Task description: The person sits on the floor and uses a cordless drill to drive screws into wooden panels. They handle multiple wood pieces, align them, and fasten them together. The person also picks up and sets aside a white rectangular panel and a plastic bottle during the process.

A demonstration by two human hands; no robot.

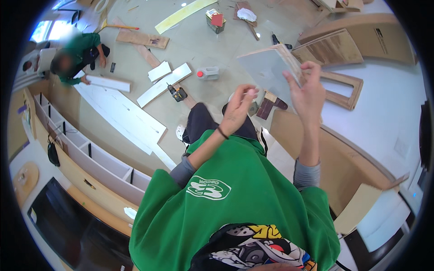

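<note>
Toward two o'clock, my right hand [308, 92] was half-spread at the grey panel's [264, 67] edge. My left hand [238, 107] was curled loosely. Whether either held something, I could not tell.

Grey red-capped jug [209, 73] on floor [199, 53]; tin [219, 29] near yellowish strip [185, 16].

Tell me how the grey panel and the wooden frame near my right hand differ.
The grey panel has a grey face; the wooden frame is brown. The grey panel shows no opening; the wooden frame has a long one. Both look flat, beside your right hand.
</note>
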